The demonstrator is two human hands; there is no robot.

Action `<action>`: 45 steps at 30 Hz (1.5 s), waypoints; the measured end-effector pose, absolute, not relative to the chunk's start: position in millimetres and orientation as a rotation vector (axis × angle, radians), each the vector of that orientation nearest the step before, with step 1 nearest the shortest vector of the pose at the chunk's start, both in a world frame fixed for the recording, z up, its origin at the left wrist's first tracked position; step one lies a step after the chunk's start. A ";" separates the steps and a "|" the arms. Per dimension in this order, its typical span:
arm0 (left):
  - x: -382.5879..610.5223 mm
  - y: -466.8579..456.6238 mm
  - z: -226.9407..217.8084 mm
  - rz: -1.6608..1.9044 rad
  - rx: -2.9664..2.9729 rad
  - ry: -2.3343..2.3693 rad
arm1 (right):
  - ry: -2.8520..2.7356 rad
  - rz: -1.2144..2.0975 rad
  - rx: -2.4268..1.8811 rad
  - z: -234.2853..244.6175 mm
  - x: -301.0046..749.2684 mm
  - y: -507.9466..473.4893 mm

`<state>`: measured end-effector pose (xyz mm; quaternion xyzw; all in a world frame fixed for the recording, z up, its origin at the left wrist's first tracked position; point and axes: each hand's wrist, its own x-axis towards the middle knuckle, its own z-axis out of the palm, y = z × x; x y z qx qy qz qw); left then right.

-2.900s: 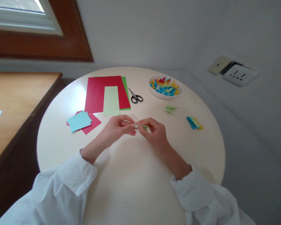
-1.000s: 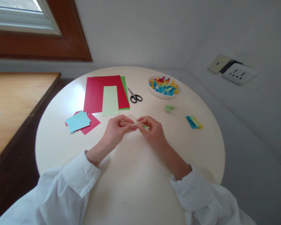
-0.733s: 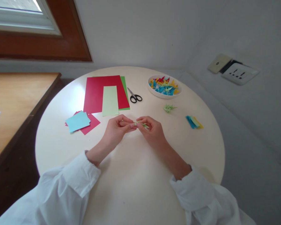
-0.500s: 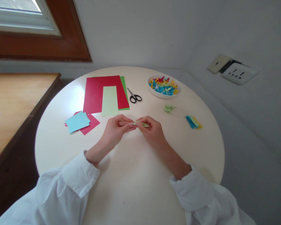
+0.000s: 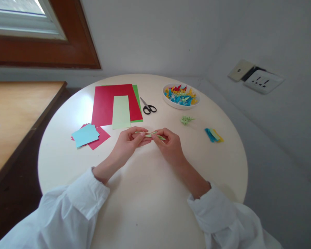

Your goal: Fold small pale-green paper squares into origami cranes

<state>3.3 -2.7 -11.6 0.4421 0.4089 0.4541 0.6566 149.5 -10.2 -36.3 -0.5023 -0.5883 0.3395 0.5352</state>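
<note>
While the dish (image 5: 180,105) held many folded pieces (image 5: 182,97) in red, yellow, blue and green, one green strip (image 5: 159,137) was in work, in front of the dish and to its left. The left hand (image 5: 126,140) was pinched on one end of the strip; the right hand (image 5: 171,142) was pinched on the other. The strip was judged to be partly folded; its exact creases were too small to tell.

By appearance, the dish contents and the green cluster (image 5: 186,120), directly in front of the dish, were done. Apparently left as flat stock were the blue cards (image 5: 85,135), overlapping the pink cards (image 5: 103,137), well left of the dish and forward of it. The red sheet (image 5: 103,103) and pale sheet (image 5: 121,112) lay left of the dish. The slips (image 5: 214,135) lay to its front right, their folding unclear.

The scissors (image 5: 148,107) lay between the red sheet and the dish. Behind the dish ran the far edge of the desk (image 5: 150,193). The broadest room for moving lay well in front of the dish, between the forearms.
</note>
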 end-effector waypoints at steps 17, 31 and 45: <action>5.1 -4.3 -13.3 1.066 0.982 1.058 | -1.527 0.727 -1.127 -36.6 145.7 -13.6; 7.3 -4.1 -11.5 1.245 0.972 1.088 | -1.618 0.312 -1.242 -30.3 148.9 -15.4; -6.0 6.4 -19.4 1.268 1.752 1.239 | -1.578 0.520 -1.183 -32.4 152.2 -12.0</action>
